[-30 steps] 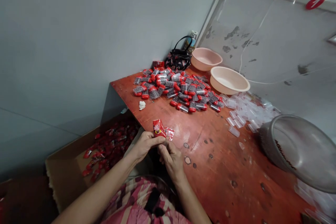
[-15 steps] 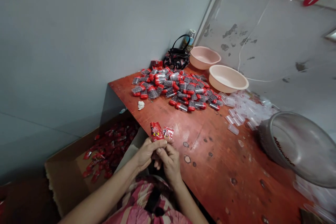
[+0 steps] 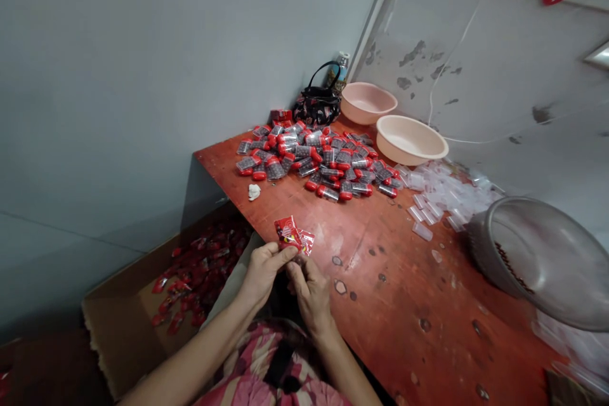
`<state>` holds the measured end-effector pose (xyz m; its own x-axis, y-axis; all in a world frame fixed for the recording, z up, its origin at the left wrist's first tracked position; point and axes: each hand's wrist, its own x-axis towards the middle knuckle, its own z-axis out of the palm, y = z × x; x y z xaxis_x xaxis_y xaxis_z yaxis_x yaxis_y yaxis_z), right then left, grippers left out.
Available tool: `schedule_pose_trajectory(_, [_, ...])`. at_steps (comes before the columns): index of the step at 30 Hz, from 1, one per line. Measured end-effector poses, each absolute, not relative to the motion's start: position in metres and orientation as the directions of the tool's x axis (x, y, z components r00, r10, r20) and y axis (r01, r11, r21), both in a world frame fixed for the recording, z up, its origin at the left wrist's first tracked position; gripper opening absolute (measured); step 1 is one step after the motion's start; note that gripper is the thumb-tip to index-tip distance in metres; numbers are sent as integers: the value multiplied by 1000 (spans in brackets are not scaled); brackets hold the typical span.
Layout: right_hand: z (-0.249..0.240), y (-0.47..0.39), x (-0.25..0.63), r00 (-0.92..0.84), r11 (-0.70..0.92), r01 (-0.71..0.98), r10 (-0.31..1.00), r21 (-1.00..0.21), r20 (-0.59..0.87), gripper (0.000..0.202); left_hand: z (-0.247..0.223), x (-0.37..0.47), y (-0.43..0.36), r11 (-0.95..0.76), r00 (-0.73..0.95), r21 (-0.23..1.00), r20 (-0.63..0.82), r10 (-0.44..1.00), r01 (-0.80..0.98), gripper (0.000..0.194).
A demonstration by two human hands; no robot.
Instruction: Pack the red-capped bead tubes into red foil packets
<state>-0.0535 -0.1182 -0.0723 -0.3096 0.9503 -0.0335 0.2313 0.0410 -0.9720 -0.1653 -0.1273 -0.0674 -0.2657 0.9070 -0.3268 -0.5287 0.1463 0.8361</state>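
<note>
Close to the table's front edge, my left hand pinches a small glossy red packet between thumb and fingers, its printed face up. My right hand meets it from the right, thumb and fingers closed at the lower part of a second red-and-white packet that shows behind the first. The fingertips of both hands nearly touch, and what lies between them is partly hidden. Beyond the hands spreads a heap of clear containers with red caps, filled with dark round pieces.
A cardboard box of red packets stands at lower left. On the red table are a white scrap, a black handbag, a pink basin, a cream basin, clear empty tubes and a large grey bowl.
The packets have shifted slightly and the left one is tilted more toward the right. Both hands stay closed together, the right one turned a little. The view has moved slightly.
</note>
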Motion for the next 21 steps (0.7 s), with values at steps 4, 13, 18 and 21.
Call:
schedule_pose_trajectory(4, [-78, -117, -54, -346, -91, 88, 931, -992, -116, 21, -65, -165, -130, 180, -252, 855, -334, 908, -486, 21])
schedule_pose_trajectory(13, [-80, -124, -53, -392, -236, -33, 897, -971, -205, 26, -64, -183, -132, 339, 143, 718, -321, 936, -608, 24])
schedule_pose_trajectory(18, [-80, -122, -54, -366, -187, 32, 912, -982, -186, 25, -68, -179, -134, 262, -114, 878, -332, 936, -401, 23])
schedule_pose_trajectory(21, [-80, -119, -56, -430, -313, -83, 868, -946, -249, 30, -66, -173, -136, 226, -158, 901, -301, 940, -370, 25])
